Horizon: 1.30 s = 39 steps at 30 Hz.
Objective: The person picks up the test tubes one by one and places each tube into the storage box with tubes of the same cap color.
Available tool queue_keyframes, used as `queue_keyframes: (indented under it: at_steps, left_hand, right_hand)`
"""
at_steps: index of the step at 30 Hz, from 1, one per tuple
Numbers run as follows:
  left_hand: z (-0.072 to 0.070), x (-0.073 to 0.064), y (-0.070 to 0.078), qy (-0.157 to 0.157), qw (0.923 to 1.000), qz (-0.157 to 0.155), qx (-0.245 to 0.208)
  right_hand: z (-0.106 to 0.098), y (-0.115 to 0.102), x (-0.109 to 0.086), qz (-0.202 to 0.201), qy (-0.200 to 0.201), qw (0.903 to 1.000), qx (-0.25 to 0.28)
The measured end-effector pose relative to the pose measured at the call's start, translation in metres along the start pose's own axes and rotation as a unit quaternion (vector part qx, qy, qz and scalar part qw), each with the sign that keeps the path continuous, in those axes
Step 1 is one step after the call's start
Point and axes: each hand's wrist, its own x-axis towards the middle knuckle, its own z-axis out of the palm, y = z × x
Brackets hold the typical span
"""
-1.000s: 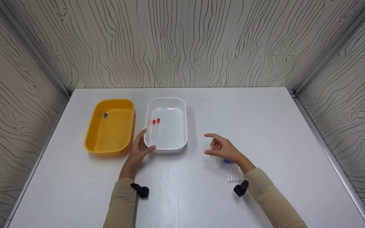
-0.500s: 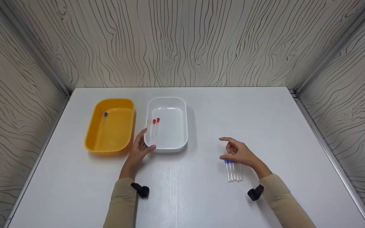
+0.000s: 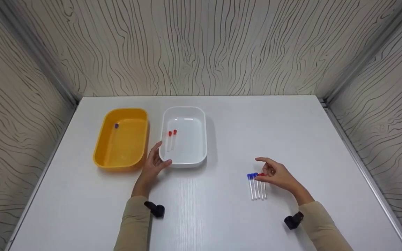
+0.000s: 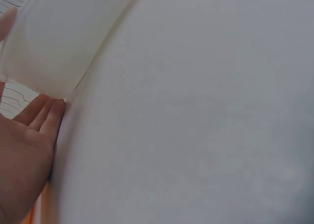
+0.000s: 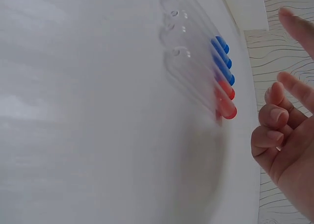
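Tubes (image 3: 257, 189) lie beside the half-spread right hand (image 3: 277, 175); left hand (image 3: 150, 170) grips white tray (image 3: 191, 146) near yellow tray (image 3: 128, 141).

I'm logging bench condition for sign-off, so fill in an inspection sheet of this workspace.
Surface: white smooth-looking tabletop, no spill seen.
Loose items: three clear slim blue-capped tubes and two clear slim red-capped tubes, side by side.
Tray contents: one blue-capped tube in the yellow rounded-rectangular plastic-looking tray; two red-capped tubes in the white rounded-rectangular plastic-looking tray.
Clutter: nothing seen.
Left hand: grips the white tray's near left corner.
Right hand: near the loose tubes' caps, holding nothing.
Cables: nothing seen.
Surroundings: pale wood-grain-patterned walls, grey corner strips.
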Motion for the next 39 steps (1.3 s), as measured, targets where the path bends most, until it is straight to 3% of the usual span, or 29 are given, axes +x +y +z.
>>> queue_keyframes:
  at_steps: [14,24,30,39]
  left_hand:
    - [0.000,0.000,0.000,-0.001,0.9998,-0.019,0.006]
    - [-0.001,0.000,-0.003,-0.007,0.9998,0.019,0.005]
    - [-0.001,-0.001,-0.002,-0.004,0.9999,0.002,0.015]
    - [-0.001,0.001,0.000,-0.004,0.9999,0.007,0.009]
  right_hand:
    - [-0.009,0.021,-0.024,0.039,-0.007,0.9992,0.003]
    - [-0.007,0.026,-0.033,0.036,-0.047,0.9982,0.001]
    - [-0.005,0.030,-0.036,0.034,-0.071,0.9959,-0.045]
    - [-0.001,0.028,-0.038,0.025,-0.049,0.9913,-0.120]
